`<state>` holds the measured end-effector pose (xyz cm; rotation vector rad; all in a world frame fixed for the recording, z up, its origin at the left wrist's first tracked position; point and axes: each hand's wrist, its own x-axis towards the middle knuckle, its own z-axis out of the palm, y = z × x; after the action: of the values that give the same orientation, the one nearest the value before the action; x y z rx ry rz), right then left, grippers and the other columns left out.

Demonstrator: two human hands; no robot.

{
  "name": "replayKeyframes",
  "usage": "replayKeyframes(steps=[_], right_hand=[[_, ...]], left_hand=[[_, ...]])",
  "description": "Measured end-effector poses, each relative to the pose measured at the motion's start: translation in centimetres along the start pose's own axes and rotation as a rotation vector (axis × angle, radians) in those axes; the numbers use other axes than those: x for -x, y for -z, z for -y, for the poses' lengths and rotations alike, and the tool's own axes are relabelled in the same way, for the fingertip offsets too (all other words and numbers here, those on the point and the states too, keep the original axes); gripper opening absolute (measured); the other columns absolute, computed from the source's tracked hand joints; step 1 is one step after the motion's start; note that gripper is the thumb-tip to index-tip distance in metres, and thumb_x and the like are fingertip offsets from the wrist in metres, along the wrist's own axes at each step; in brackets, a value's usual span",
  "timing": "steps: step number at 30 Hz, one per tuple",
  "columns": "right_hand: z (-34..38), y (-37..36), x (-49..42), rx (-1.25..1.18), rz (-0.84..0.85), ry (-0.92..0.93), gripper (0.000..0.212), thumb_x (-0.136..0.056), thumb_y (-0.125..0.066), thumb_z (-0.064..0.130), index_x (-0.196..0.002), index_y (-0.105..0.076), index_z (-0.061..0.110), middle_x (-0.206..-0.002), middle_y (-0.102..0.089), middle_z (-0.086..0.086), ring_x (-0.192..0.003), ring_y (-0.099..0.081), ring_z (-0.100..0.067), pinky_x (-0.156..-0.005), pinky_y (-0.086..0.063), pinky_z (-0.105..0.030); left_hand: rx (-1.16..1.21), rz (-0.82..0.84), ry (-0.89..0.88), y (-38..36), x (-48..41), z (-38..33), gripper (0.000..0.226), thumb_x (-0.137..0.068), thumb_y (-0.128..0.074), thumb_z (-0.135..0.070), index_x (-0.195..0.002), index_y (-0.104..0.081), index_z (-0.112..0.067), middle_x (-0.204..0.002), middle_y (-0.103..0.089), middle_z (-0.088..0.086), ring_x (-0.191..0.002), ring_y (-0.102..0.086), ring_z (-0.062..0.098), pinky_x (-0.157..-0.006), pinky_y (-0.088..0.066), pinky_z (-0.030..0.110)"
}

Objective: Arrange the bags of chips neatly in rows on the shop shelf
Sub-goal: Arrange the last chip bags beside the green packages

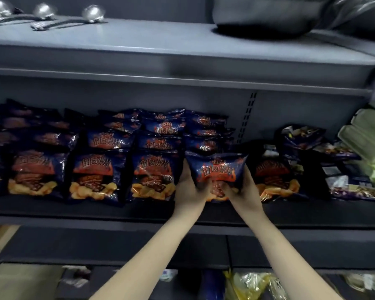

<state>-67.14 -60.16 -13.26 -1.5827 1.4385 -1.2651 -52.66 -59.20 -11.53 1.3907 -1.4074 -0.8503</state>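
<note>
Both of my hands hold one dark blue chip bag with red and orange print, at the front of the middle shelf. My left hand grips its lower left side and my right hand its lower right side. To the left, several rows of the same bags lie overlapping from front to back. Right of the held bag lies another such bag. Behind it and further right sit loose bags in a jumble.
The grey upper shelf overhangs the chips and carries shiny metal ladles and a dark bag. Pale green packs crowd the far right. A lower shelf holds yellow packets.
</note>
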Motion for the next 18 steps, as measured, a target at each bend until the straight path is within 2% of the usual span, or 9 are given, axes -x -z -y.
replayKeyframes(steps=[2,4,5,6,8,12,18], right_hand=[[-1.1,-0.7,0.5,0.03,-0.043,-0.002,0.075,-0.078,-0.07,0.018,-0.142,-0.032,0.027,-0.129,-0.052,0.005,-0.123,-0.047,-0.007,-0.098,-0.045,-0.025],[-1.6,-1.5,1.1,0.051,-0.088,-0.018,0.083,-0.077,-0.07,0.021,-0.146,-0.024,0.026,-0.135,-0.048,0.004,-0.128,-0.042,-0.013,-0.104,-0.041,-0.041],[-1.7,-1.9,1.4,0.052,-0.103,-0.025,0.084,-0.079,-0.07,0.02,-0.147,-0.021,0.026,-0.137,-0.046,0.005,-0.13,-0.041,-0.012,-0.105,-0.04,-0.043],[-1.7,-2.1,1.5,0.054,-0.109,-0.027,0.085,-0.08,-0.07,0.019,-0.148,-0.019,0.026,-0.14,-0.044,0.005,-0.131,-0.04,-0.011,-0.106,-0.039,-0.042],[-1.7,-2.4,1.5,0.061,-0.099,-0.022,0.085,-0.082,-0.068,0.016,-0.149,-0.017,0.025,-0.141,-0.042,0.005,-0.132,-0.038,-0.008,-0.107,-0.039,-0.039],[-1.8,-2.6,1.3,0.048,-0.061,-0.037,0.084,-0.083,-0.065,0.014,-0.149,-0.016,0.026,-0.142,-0.041,0.004,-0.132,-0.037,-0.006,-0.109,-0.038,-0.036],[-2.5,-3.0,1.3,0.066,-0.084,-0.042,0.082,-0.084,-0.063,0.014,-0.149,-0.015,0.026,-0.146,-0.035,0.006,-0.133,-0.031,0.001,-0.101,-0.032,-0.008]], left_hand=[[-0.085,0.01,0.041,-0.8,0.6,0.8,0.078,-0.091,-0.057,-0.027,-0.15,-0.006,-0.019,-0.153,-0.025,-0.002,-0.136,-0.03,0.008,-0.105,-0.025,0.011],[-0.127,0.003,0.046,-1.4,1.1,1.4,0.074,-0.094,-0.052,-0.023,-0.15,-0.003,-0.017,-0.157,-0.011,0.0,-0.142,-0.018,0.01,-0.101,-0.014,0.004],[-0.135,-0.01,0.037,-1.7,1.3,1.6,0.073,-0.095,-0.05,-0.02,-0.15,-0.002,-0.017,-0.158,-0.008,0.0,-0.142,-0.013,0.008,-0.098,-0.008,-0.002],[-0.138,-0.024,0.026,-1.9,1.5,1.8,0.072,-0.095,-0.049,-0.017,-0.15,-0.002,-0.016,-0.158,-0.007,0.0,-0.141,-0.009,0.005,-0.094,-0.002,-0.007],[-0.133,-0.039,0.018,-2.2,1.8,2.3,0.072,-0.095,-0.048,-0.012,-0.149,-0.002,-0.016,-0.157,-0.005,0.0,-0.134,-0.006,-0.002,-0.087,0.0,-0.013],[-0.147,-0.058,-0.004,-2.5,2.1,3.4,0.072,-0.093,-0.047,-0.007,-0.149,-0.003,-0.016,-0.157,-0.006,0.002,-0.132,-0.008,-0.002,-0.088,-0.003,-0.013],[-0.145,-0.116,-0.039,-2.6,2.2,4.0,0.073,-0.089,-0.053,-0.006,-0.149,-0.012,-0.014,-0.155,-0.016,0.003,-0.141,-0.018,0.012,-0.099,-0.009,-0.004]])
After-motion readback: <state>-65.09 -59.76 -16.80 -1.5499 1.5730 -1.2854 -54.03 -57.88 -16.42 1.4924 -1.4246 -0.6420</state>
